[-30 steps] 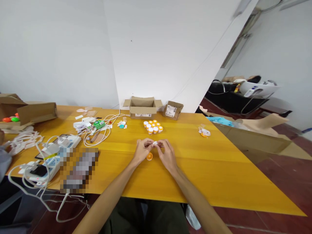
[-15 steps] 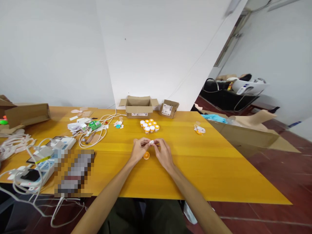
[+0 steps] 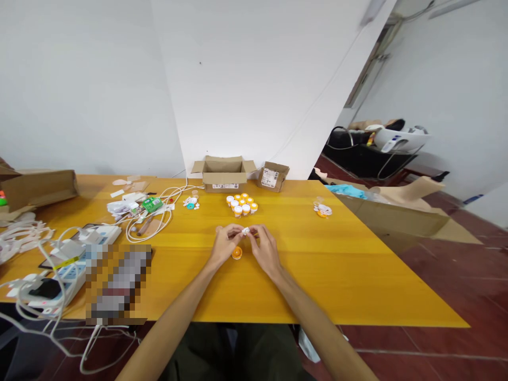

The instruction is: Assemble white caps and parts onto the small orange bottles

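Note:
Between my fingertips is a small white piece with dark spots (image 3: 245,231), too small to name for certain. My left hand (image 3: 226,243) pinches it from the left, and my right hand (image 3: 265,250) pinches it from the right. Just below, on the table, lies a round orange cap-like piece (image 3: 237,253), close to my left hand and touched by neither set of fingertips. Beyond my hands stands a cluster of small tubs with white and orange tops (image 3: 242,204).
An open cardboard box (image 3: 224,174) and a smaller carton (image 3: 273,177) stand against the wall. Small round parts lie at right (image 3: 323,210) and at left (image 3: 192,202). Cables, a power strip (image 3: 75,270) and a blurred-out phone-like object (image 3: 121,283) crowd the table's left side.
The view has shifted slightly. Both hands keep hold of the small white piece in nearly the same place, and the piece looks slightly turned.

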Motion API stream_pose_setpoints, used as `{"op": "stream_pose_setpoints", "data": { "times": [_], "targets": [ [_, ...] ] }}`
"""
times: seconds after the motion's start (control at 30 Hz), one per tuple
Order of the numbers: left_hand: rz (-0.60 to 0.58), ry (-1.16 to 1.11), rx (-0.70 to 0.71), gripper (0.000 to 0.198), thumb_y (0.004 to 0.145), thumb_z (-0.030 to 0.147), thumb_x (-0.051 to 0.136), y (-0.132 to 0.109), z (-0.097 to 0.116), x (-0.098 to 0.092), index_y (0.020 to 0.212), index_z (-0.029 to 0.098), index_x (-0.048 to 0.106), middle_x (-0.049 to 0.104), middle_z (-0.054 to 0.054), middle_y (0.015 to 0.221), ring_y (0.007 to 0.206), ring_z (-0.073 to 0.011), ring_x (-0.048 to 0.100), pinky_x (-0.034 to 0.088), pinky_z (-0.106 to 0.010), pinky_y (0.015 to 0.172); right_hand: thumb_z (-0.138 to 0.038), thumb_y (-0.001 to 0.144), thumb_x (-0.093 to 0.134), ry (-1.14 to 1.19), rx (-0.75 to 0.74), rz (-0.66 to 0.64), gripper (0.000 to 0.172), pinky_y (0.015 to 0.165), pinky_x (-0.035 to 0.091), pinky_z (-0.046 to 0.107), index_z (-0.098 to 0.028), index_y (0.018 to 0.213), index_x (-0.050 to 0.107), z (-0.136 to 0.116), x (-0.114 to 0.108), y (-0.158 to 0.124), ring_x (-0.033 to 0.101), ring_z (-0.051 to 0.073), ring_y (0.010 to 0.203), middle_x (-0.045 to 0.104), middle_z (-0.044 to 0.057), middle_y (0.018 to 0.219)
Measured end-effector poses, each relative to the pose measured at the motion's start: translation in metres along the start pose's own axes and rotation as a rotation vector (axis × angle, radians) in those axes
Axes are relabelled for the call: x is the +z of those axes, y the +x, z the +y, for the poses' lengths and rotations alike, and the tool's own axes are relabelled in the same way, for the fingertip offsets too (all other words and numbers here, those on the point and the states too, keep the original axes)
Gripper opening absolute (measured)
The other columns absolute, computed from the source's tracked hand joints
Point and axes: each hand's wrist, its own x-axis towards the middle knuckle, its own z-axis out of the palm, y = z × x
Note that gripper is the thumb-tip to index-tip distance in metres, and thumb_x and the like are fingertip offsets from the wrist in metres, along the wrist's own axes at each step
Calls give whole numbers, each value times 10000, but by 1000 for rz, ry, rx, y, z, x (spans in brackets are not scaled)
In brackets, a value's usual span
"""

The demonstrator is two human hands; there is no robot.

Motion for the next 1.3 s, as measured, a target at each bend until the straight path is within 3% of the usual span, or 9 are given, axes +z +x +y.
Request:
{"op": "stream_pose_setpoints", "data": {
  "times": [0.63, 0.93, 1.3],
  "targets": [
    [-1, -10, -28, 43, 726, 177, 743, 0, -1, -1, 755, 174, 711, 774, -46, 815, 809, -196, 743, 599, -335, 835, -284, 958, 479, -13, -22, -39, 175, 727, 568, 354, -260, 978, 651, 3, 1, -1, 656, 226, 789, 678, 55, 861],
    [8, -7, -17, 85, 713, 209, 773, 0, 1, 1, 733, 173, 699, 763, -48, 777, 777, -196, 739, 598, -336, 814, -282, 957, 482, -50, -23, -49, 164, 710, 551, 338, -258, 957, 644, 2, 1, -2, 642, 219, 759, 661, 48, 836],
    [-33, 22, 31, 67, 749, 205, 737, -1, 1, 0, 775, 169, 688, 761, -45, 824, 823, -186, 732, 585, -326, 837, -415, 884, 583, 252, 169, -68, 209, 637, 528, 286, -230, 859, 677, -15, -5, 9, 659, 198, 761, 691, 35, 808]
  ]
}}
